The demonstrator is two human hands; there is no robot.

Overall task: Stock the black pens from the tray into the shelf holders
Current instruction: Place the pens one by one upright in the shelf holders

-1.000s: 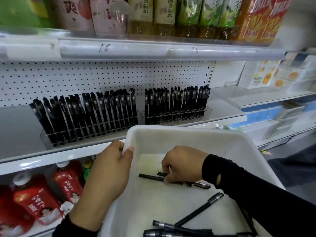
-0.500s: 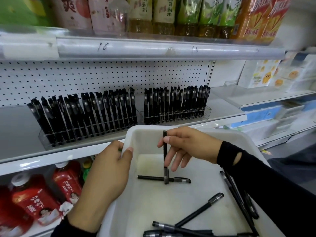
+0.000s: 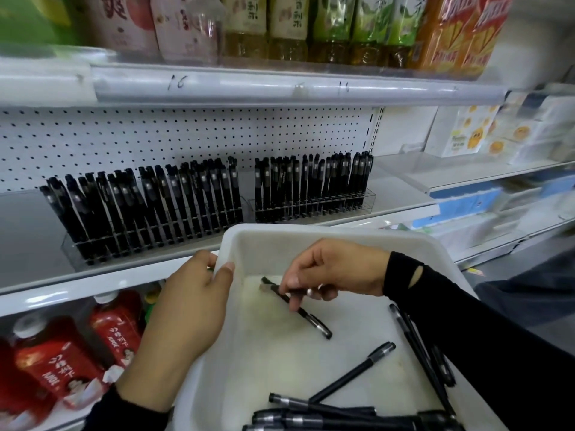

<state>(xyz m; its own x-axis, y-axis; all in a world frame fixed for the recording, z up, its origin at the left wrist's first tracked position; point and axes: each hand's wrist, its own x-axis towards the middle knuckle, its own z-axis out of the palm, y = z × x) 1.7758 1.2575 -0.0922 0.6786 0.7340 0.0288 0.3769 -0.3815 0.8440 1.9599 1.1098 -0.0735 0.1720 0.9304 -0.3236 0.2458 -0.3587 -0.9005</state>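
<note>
As right hand [image 3: 334, 269] pinches it, pen [image 3: 311, 318] juts below.

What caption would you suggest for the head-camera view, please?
The right hand pinches a black pen inside the white plastic tray, steadied by the left hand, before clear pen-filled shelf holders.

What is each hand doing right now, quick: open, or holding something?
Left hand: grips the left rim of the white tray.
Right hand: pinches a black pen inside the tray.
</note>
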